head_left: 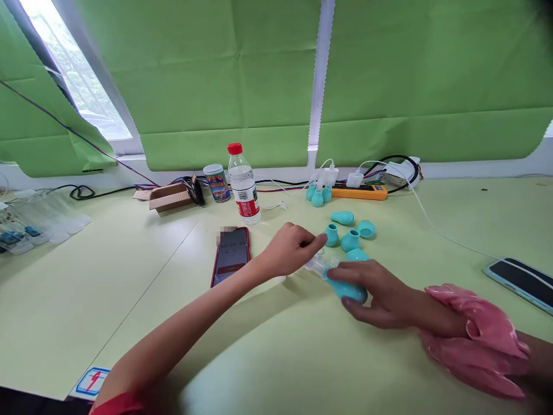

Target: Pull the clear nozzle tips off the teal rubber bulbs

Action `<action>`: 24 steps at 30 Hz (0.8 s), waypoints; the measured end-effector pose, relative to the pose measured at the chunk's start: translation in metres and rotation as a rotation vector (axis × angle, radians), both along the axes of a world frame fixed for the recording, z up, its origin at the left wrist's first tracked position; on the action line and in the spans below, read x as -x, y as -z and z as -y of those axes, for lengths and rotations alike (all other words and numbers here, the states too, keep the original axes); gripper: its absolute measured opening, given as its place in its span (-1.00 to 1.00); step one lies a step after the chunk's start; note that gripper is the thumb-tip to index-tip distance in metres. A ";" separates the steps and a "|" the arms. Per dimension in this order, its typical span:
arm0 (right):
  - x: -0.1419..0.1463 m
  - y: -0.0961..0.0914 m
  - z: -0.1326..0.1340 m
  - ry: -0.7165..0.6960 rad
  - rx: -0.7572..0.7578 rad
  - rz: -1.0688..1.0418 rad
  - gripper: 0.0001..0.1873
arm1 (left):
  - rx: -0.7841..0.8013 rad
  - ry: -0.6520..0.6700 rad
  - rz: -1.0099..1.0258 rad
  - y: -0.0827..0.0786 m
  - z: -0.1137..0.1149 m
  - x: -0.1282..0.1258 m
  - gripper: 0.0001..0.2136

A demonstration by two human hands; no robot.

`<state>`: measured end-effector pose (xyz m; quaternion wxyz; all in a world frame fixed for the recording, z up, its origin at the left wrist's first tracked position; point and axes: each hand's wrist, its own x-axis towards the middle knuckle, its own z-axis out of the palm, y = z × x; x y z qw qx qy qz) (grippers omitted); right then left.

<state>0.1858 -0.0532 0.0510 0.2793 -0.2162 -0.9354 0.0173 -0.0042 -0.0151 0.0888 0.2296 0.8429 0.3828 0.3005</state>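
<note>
My right hand [380,291] lies on the table with its fingers curled round a teal rubber bulb [352,291] that has a clear plastic tip [317,266] pointing left. My left hand [289,249] reaches in from the left, its fingers pinched together at that clear tip and close to a small teal cap [332,234]. Several more teal bulbs and caps [351,239] lie loose just behind both hands. A pink sleeve [475,340] covers my right wrist.
A red-cased phone [231,255] lies left of my left hand. Behind stand a water bottle [243,184], a small can [216,183], a cardboard box [170,197], and an orange power strip [359,192] with chargers and cables. Another phone [521,280] lies far right.
</note>
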 end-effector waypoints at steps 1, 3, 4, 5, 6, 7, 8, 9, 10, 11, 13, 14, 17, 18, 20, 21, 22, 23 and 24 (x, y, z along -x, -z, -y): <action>0.000 0.002 -0.002 0.046 0.022 -0.053 -0.62 | -0.030 -0.034 -0.045 0.001 0.001 -0.002 -0.54; -0.001 0.004 -0.006 0.163 0.087 -0.141 -0.56 | -0.090 -0.101 -0.086 0.006 0.001 -0.005 -0.54; 0.000 0.005 -0.007 0.214 0.119 -0.167 -0.57 | -0.116 -0.120 -0.100 0.009 0.002 -0.007 -0.54; 0.000 0.006 -0.008 0.245 0.144 -0.182 -0.61 | -0.136 -0.134 -0.112 0.012 0.002 -0.008 -0.54; 0.001 0.006 -0.009 0.258 0.161 -0.193 -0.66 | -0.140 -0.136 -0.119 0.014 0.003 -0.009 -0.53; 0.002 0.006 -0.008 0.262 0.175 -0.205 -0.72 | -0.122 -0.124 -0.116 0.015 0.003 -0.010 -0.52; 0.003 0.006 -0.008 0.262 0.194 -0.221 -0.77 | -0.078 -0.099 -0.096 0.016 0.003 -0.010 -0.51; 0.004 0.006 -0.008 0.265 0.228 -0.241 -0.79 | -0.003 -0.062 -0.059 0.017 0.003 -0.010 -0.50; 0.004 0.005 -0.007 0.272 0.275 -0.264 -0.79 | 0.098 -0.019 -0.005 0.017 0.003 -0.010 -0.49; 0.004 0.004 -0.007 0.279 0.327 -0.292 -0.78 | 0.215 0.024 0.062 0.017 0.001 -0.010 -0.48; 0.004 0.002 -0.007 0.277 0.409 -0.355 -0.77 | 0.429 0.098 0.187 0.017 -0.002 -0.009 -0.46; 0.004 0.002 -0.007 0.269 0.428 -0.380 -0.76 | 0.489 0.108 0.221 0.018 -0.005 -0.009 -0.46; 0.003 0.003 -0.010 0.256 0.447 -0.412 -0.77 | 0.293 -0.052 0.049 0.024 -0.012 -0.008 -0.43; 0.002 0.003 -0.011 0.261 0.459 -0.416 -0.77 | 0.155 -0.131 -0.083 0.027 -0.015 -0.007 -0.42; 0.002 0.005 -0.014 0.272 0.501 -0.420 -0.75 | -0.066 -0.238 -0.331 0.035 -0.018 -0.005 -0.48; 0.001 0.006 -0.015 0.273 0.525 -0.418 -0.74 | -0.107 -0.252 -0.406 0.039 -0.019 -0.005 -0.55; 0.001 0.006 -0.017 0.271 0.547 -0.408 -0.73 | -0.119 -0.254 -0.456 0.043 -0.020 -0.004 -0.62; 0.001 0.007 -0.018 0.274 0.555 -0.393 -0.73 | -0.117 -0.252 -0.481 0.046 -0.021 -0.004 -0.68; 0.001 0.007 -0.019 0.284 0.548 -0.375 -0.73 | -0.125 -0.251 -0.509 0.049 -0.021 -0.004 -0.72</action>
